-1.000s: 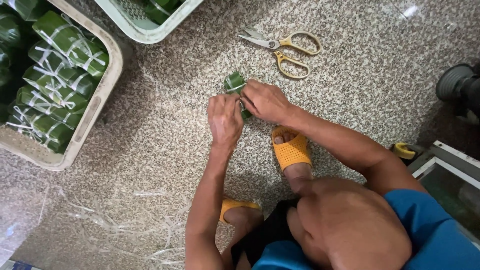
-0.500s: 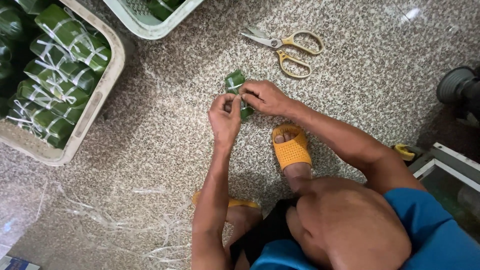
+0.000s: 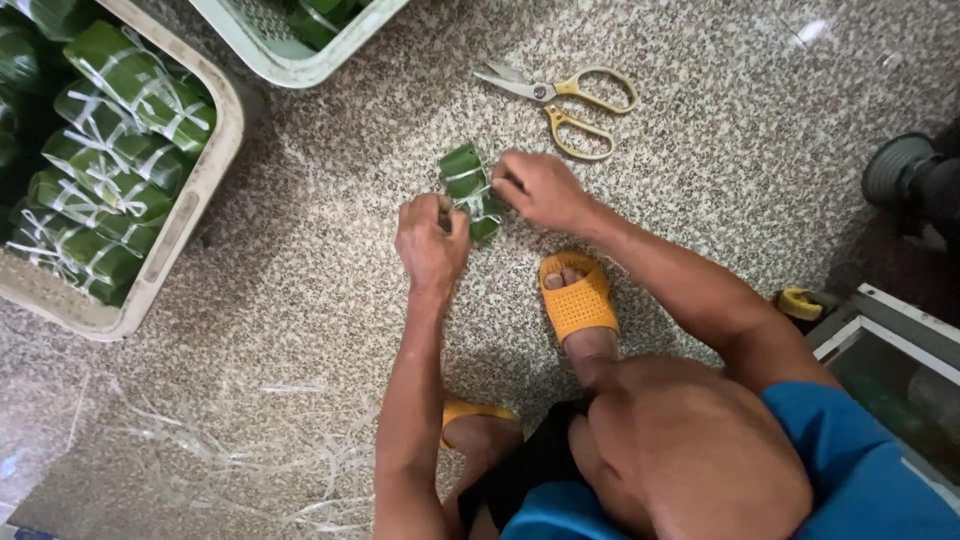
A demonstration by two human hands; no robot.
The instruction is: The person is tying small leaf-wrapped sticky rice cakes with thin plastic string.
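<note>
A small green leaf-wrapped parcel [image 3: 468,183] bound with white string lies on the speckled stone floor. My left hand [image 3: 430,245] is closed at its lower left side, pinching the string. Against the parcel's right side, my right hand [image 3: 540,190] grips with its fingers closed on the string and leaf. Both forearms reach up from the bottom of the view. Just beyond my right hand lie yellow-handled scissors [image 3: 560,95], blades pointing left.
A beige tray [image 3: 205,195] full of tied green parcels sits at the left. A pale green basket [image 3: 300,65] stands at the top. My feet wear yellow slippers [image 3: 578,295]. White string scraps [image 3: 300,465] litter the lower left floor. A metal-framed box [image 3: 885,335] is at the right.
My hands have drawn slightly apart across the parcel, the left one sliding down and left along the string. The parcel stays on the floor.
</note>
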